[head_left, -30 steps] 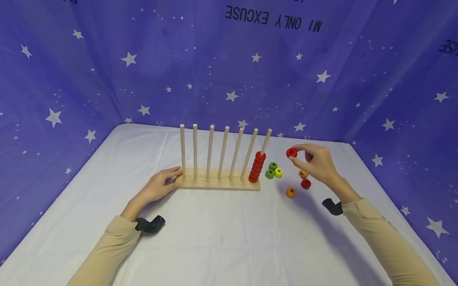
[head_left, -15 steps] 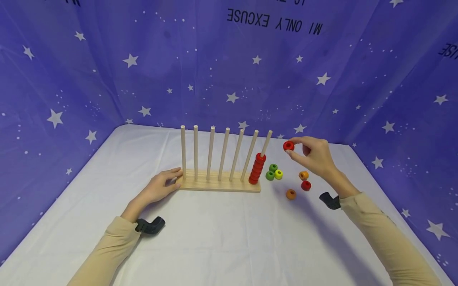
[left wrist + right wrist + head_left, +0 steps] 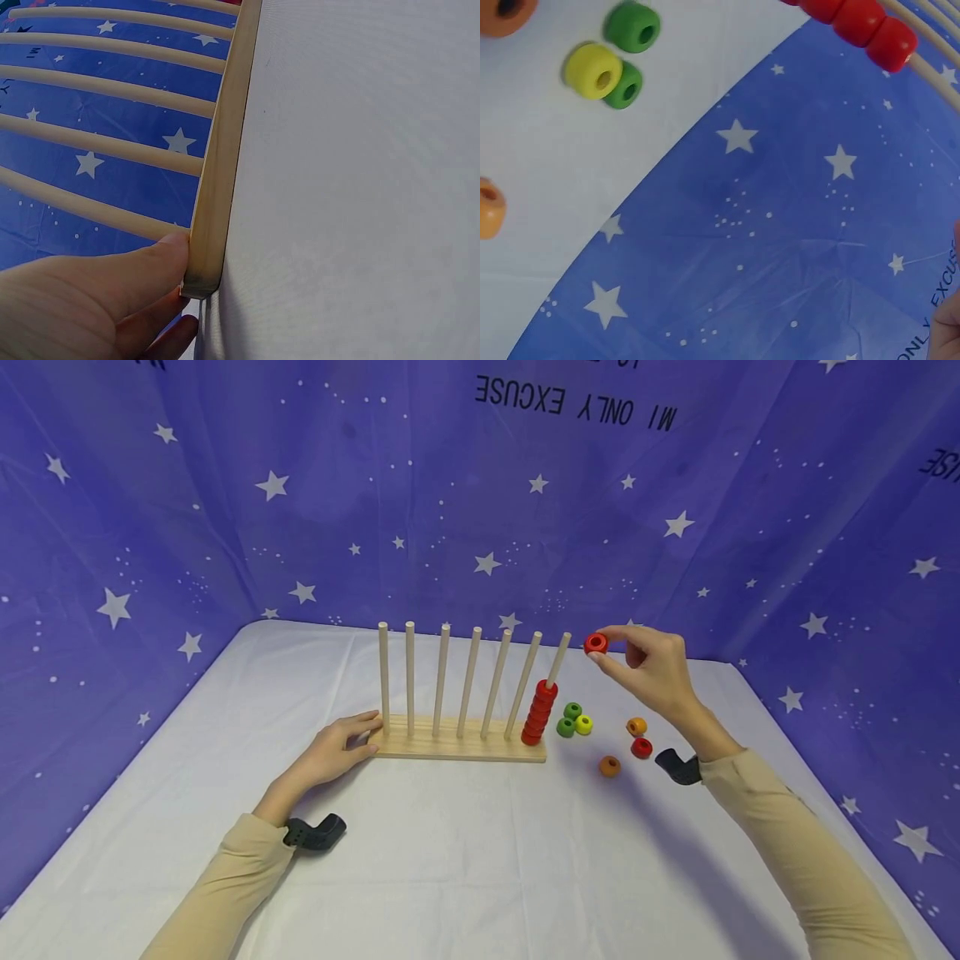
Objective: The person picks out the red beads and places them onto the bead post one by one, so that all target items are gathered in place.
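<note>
A wooden peg rack (image 3: 457,747) with a row of upright rods stands on the table. Red beads (image 3: 537,714) are stacked on its rightmost rod. My left hand (image 3: 330,752) holds the rack's left end, thumb and fingers at its corner; the thumb (image 3: 161,262) lies by the outermost rod in the left wrist view. Between right thumb and forefinger I pinch a red bead (image 3: 596,644), raised just right of the loaded rod's tip and apart from it. The right hand (image 3: 652,672) shows only at the edge of the right wrist view.
Loose beads lie right of the rack: two green (image 3: 573,710), one yellow (image 3: 583,724), two orange (image 3: 610,766) and one red (image 3: 641,747). A purple star-patterned cloth (image 3: 480,510) rises behind the white tabletop (image 3: 450,852).
My right hand has lifted the red bead and carried it left towards the loaded rod's top. The left hand has stayed at the rack's end.
</note>
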Demonstrator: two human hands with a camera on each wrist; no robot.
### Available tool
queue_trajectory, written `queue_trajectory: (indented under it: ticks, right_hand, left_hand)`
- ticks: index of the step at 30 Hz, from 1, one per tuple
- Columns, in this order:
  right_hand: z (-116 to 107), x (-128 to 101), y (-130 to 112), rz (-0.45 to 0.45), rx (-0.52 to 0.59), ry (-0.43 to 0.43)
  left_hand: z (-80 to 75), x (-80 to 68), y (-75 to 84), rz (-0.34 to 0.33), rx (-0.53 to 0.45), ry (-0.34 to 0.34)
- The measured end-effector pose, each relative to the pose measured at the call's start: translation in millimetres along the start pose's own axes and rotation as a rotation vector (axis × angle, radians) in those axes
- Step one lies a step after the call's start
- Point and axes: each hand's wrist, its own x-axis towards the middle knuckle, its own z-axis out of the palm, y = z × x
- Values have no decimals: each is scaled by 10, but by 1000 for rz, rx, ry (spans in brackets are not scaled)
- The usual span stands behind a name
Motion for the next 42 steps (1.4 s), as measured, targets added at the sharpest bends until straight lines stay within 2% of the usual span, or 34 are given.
queue_trajectory:
  ticks: [6, 11, 16, 20, 32, 42]
  right_hand:
    - [49, 88, -88, 7, 45, 63]
    - [33, 155, -293, 67, 103, 99]
    - [-1, 205, -481, 145, 172, 91]
    - [8, 211, -509, 194, 233, 73]
    - [74, 181, -504, 247, 382, 35]
    - [133, 185, -529, 253, 390, 15]
  left_hand:
    - [-1, -1, 3, -4, 1, 0]
    - [0, -4, 12, -6, -5, -5]
    - [-8, -6, 8, -2, 1, -3]
    - [-9, -5, -1, 4, 9, 1]
    - [18, 1, -6, -14, -18, -9]
    - [11, -5, 1, -6, -1, -4]
